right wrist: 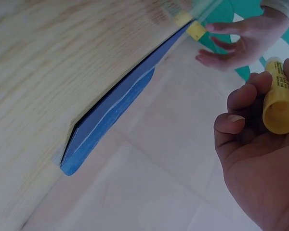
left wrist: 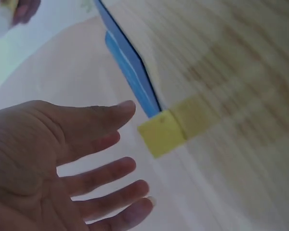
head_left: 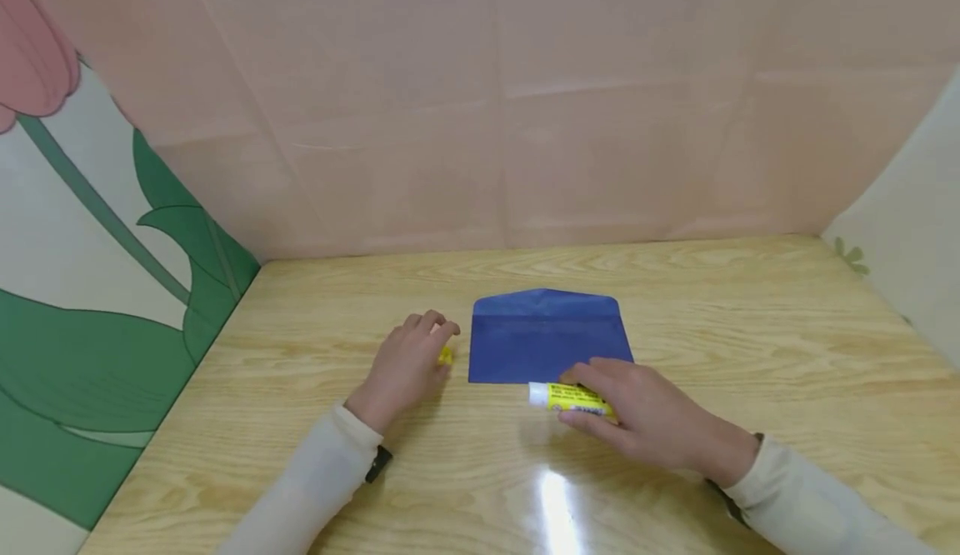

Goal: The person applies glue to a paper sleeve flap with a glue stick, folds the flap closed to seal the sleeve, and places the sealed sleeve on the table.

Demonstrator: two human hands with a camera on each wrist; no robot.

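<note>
My right hand [head_left: 648, 413] grips a yellow glue stick [head_left: 576, 398] between thumb and fingers, its white end pointing left, above the table in front of the envelope. A dark blue envelope [head_left: 543, 348] lies on the table with its flap opened away from me. Left of it, a small yellow cap [left wrist: 161, 134] stands on the table. My left hand [head_left: 405, 363] is beside this cap, mostly covering it in the head view. In the left wrist view a gap shows between the cap and the extended thumb and fingers.
The wood-grain table [head_left: 750, 313] meets a pinkish sheet [head_left: 495, 122] at the back. A panel with green leaves [head_left: 67, 363] borders the left side, and a pale panel [head_left: 915, 230] borders the right. Light glares off the table's front.
</note>
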